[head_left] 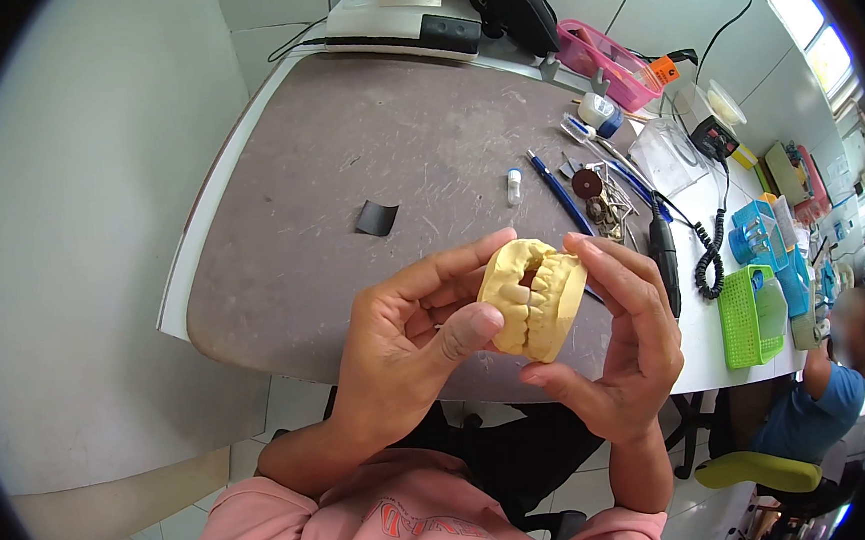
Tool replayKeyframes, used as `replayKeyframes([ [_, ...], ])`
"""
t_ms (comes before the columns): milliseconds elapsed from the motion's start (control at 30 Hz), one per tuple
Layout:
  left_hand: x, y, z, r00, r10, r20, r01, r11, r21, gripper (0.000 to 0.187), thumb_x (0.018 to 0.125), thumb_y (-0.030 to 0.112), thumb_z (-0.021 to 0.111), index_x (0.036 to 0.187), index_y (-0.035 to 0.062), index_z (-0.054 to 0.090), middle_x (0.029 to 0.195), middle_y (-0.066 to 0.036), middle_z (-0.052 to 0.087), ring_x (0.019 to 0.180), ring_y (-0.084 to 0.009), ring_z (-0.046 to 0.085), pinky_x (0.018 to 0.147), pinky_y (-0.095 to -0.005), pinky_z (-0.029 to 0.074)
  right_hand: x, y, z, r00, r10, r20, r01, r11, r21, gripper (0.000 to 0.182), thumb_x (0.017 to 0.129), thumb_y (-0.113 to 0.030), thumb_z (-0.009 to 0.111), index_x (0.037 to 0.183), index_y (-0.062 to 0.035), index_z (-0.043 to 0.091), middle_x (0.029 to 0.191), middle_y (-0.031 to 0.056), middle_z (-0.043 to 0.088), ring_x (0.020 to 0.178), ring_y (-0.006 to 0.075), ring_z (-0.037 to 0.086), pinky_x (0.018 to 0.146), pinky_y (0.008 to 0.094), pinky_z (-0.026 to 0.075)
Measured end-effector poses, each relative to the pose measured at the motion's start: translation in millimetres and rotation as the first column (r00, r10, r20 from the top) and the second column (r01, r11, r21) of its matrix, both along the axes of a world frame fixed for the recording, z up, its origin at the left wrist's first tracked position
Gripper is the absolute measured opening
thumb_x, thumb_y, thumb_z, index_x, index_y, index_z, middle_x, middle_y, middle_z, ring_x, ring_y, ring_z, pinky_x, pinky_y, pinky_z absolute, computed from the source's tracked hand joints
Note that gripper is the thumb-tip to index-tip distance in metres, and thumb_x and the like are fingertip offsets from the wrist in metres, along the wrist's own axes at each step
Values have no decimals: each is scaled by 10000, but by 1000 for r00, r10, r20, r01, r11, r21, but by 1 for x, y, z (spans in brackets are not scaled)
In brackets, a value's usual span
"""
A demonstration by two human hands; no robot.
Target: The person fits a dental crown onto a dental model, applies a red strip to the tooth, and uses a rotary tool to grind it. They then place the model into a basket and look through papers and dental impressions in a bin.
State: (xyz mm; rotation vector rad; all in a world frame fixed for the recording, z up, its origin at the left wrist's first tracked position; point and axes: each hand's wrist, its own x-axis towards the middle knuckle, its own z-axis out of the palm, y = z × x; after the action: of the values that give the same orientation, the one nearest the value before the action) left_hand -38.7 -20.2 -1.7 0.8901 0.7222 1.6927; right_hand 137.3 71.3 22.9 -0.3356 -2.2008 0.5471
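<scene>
A yellow plaster dental model [533,300], its two rows of teeth meeting, is held up above the front edge of the grey-brown work mat [324,147]. My left hand [407,337] grips it from the left, the thumb on its front and the fingers behind. At its right side my right hand [622,332] holds it with the fingertips at the top and the thumb near the bottom. One tooth near the middle looks paler than the rest. The palm sides of the fingers behind the model are partly hidden.
Beyond the hands lie a dark square sheet [377,219], a small vial [514,186], a blue pen [559,191] and metal burs [606,203]. A black handpiece [663,259] and green basket [753,318] stand right. A person in blue [814,414] sits far right.
</scene>
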Motion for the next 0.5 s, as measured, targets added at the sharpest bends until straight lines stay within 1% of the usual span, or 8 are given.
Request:
replayKeyframes([
  [33,0,0,0,1000,0,-1,0,1000,0,537,925,148,670,1381,-43,461,1231,-173,624,1110,-183,616,904,-303,536,-1,-1,0,1000,0,-1,0,1000,0,852,657,-337,898,1285,90,512,1254,243,538,1167,312,575,988,400,493],
  [100,0,0,-1,999,19,-45,-19,1000,10,537,920,146,677,1377,-42,467,1231,-174,624,1116,-180,614,929,-298,517,-5,-4,0,994,-60,-96,58,998,-22,769,616,-317,908,1222,43,601,1163,222,634,1049,312,643,870,373,537],
  [233,1,0,1,1000,-6,-14,6,1000,-2,534,916,140,681,1373,-42,472,1230,-172,626,1123,-179,611,965,-302,492,-6,-6,-2,992,-75,-102,73,997,-21,773,617,-325,907,1223,42,600,1159,222,633,1050,313,641,866,372,539],
  [300,3,1,3,998,46,-48,-47,999,-21,635,878,268,728,1348,-75,472,1202,-160,642,1088,-181,632,932,-315,519,-5,-6,-4,990,-83,-114,82,997,-16,779,615,-337,905,1223,41,598,1154,218,632,1049,312,640,862,371,540],
  [333,3,1,3,998,44,-49,-45,999,-23,635,878,268,728,1348,-75,472,1202,-160,642,1088,-181,632,932,-315,519,-4,-6,-6,990,-85,-115,84,996,-19,779,615,-337,905,1223,41,598,1154,218,632,1049,312,640,862,371,540],
  [400,4,1,2,996,66,-67,-66,998,2,632,877,248,731,1353,-73,469,1197,-168,644,1086,-180,634,928,-313,519,1,-5,-8,998,-51,-41,51,999,-5,878,636,-385,898,1279,78,521,1243,232,548,1154,291,575,967,384,496],
  [433,3,1,2,996,63,-67,-63,998,0,632,877,248,731,1353,-73,469,1197,-168,644,1086,-180,634,928,-313,519,1,-5,-9,998,-53,-41,53,999,-7,878,636,-385,898,1279,78,521,1243,232,548,1154,291,575,967,384,496],
  [500,1,0,2,998,-6,-55,6,1000,0,515,899,114,699,1352,-24,497,1209,-178,637,1109,-177,618,987,-312,473,2,-5,-10,996,-63,-55,63,998,0,878,632,-394,896,1275,75,526,1237,233,553,1147,291,577,956,382,498],
])
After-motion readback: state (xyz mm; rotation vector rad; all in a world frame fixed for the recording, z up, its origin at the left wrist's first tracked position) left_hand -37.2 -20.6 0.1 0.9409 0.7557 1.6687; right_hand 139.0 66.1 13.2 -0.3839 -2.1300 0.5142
